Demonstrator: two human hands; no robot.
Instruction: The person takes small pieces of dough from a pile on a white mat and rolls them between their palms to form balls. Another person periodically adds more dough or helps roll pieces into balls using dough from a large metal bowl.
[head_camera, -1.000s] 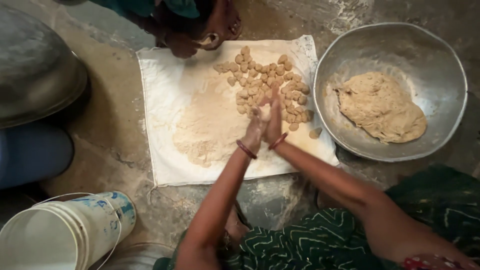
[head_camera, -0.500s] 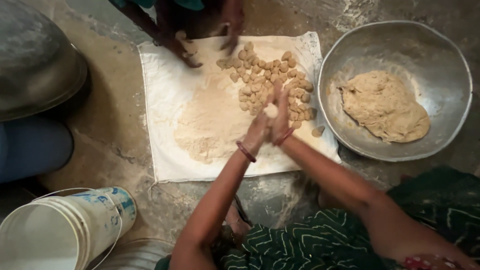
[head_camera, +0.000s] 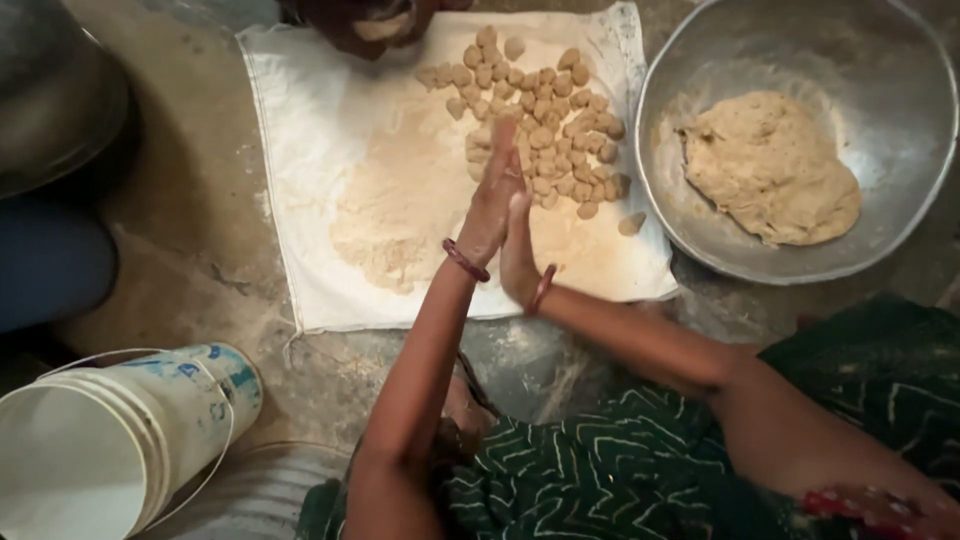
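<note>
My left hand (head_camera: 492, 195) and my right hand (head_camera: 520, 245) are pressed flat together, palm to palm, fingers straight. I cannot tell if a bit of dough is squeezed between them. They are over the white cloth (head_camera: 300, 150) on the floor. Just past my fingers is a heap of little dough balls (head_camera: 545, 110), next to a patch of flour (head_camera: 400, 200). A big lump of dough (head_camera: 770, 165) sits in the metal bowl (head_camera: 900, 120) on my right. A white bucket (head_camera: 110, 450) lies near my left elbow. Another person's hand (head_camera: 375, 25) is at the cloth's far edge.
</note>
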